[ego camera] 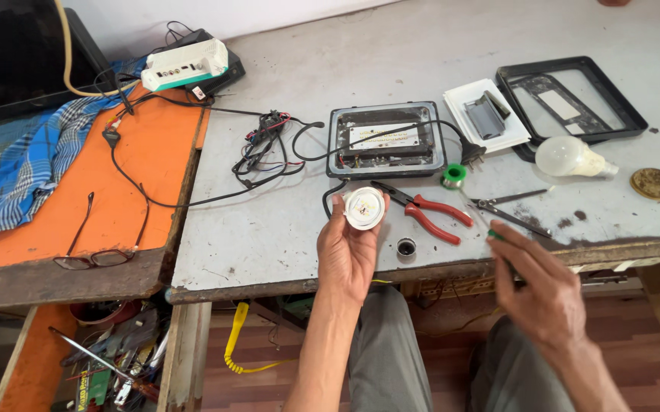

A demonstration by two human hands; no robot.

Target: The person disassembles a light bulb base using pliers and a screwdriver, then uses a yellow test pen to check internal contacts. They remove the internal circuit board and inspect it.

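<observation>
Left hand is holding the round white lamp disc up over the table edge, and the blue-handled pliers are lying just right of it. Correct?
Not quite. In the head view the left hand does hold the round white lamp disc, and the pliers lie just right of it, but their handles are red, not blue.

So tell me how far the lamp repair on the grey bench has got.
Done: the grey rectangular lamp housing lies open, its black glass frame set aside. In hand: the left hand holds up a round white LED disc; the right hand grips a thin green-handled tool. Left: everything still lies apart.
</observation>
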